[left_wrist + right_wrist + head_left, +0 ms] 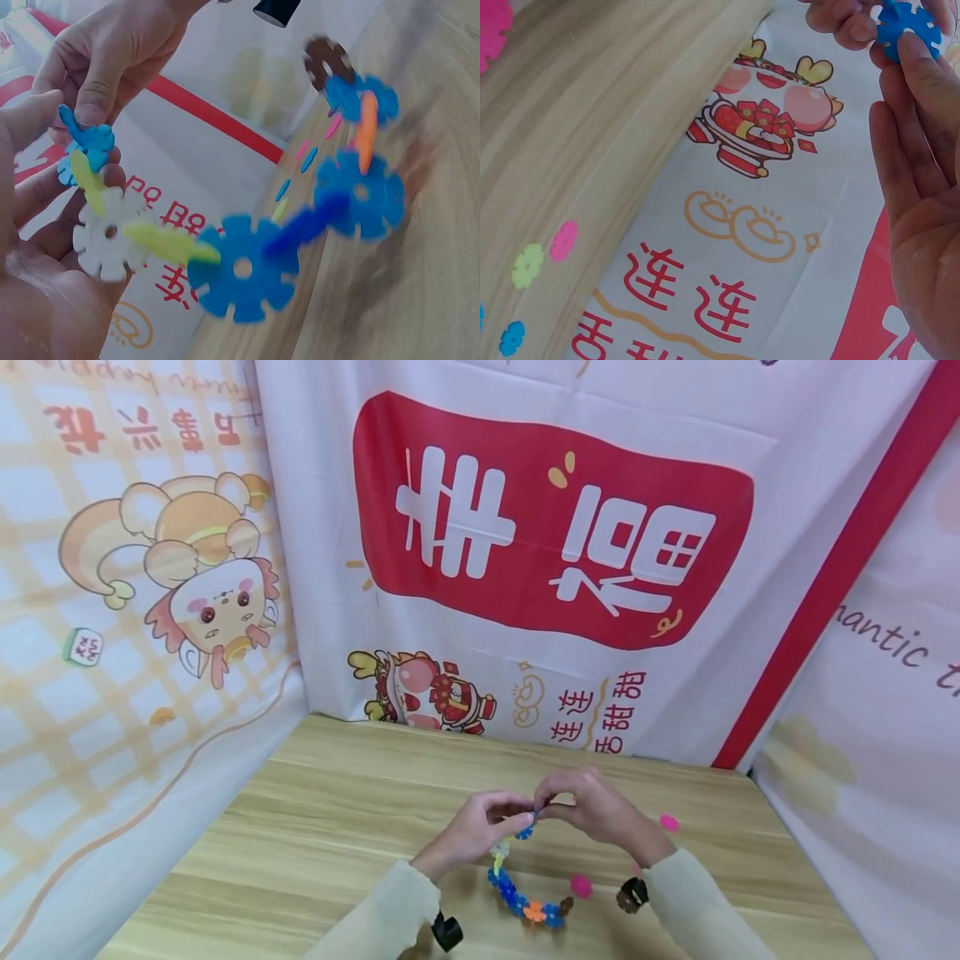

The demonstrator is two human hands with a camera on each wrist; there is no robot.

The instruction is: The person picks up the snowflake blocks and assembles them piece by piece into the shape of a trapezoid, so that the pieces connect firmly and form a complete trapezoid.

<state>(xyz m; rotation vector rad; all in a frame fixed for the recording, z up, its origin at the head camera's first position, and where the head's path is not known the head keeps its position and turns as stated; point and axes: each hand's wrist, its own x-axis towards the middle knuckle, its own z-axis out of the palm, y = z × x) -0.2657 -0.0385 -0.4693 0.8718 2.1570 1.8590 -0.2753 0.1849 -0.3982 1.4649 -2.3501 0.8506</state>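
A curved chain of interlocking plastic snowflake discs point(517, 903) hangs from the hands over the wooden table. In the left wrist view it runs from a brown disc point(327, 64) through an orange disc point(367, 133), blue, yellow and white discs point(112, 234) to light blue ones point(94, 142) at the fingers. My left hand point(480, 822) holds this light blue end between thumb and fingers, palm turned up. Opposite it, my right hand point(596, 806) pinches a blue disc point(907, 30) at the same end, fingertips meeting the left's. The fingers partly cover the joint.
Loose discs lie on the wooden table point(337, 810), among them a pink disc point(581, 885) below the right forearm and a yellow disc point(526, 265). A printed cloth point(547, 527) hangs behind the table, with more cloth at both sides.
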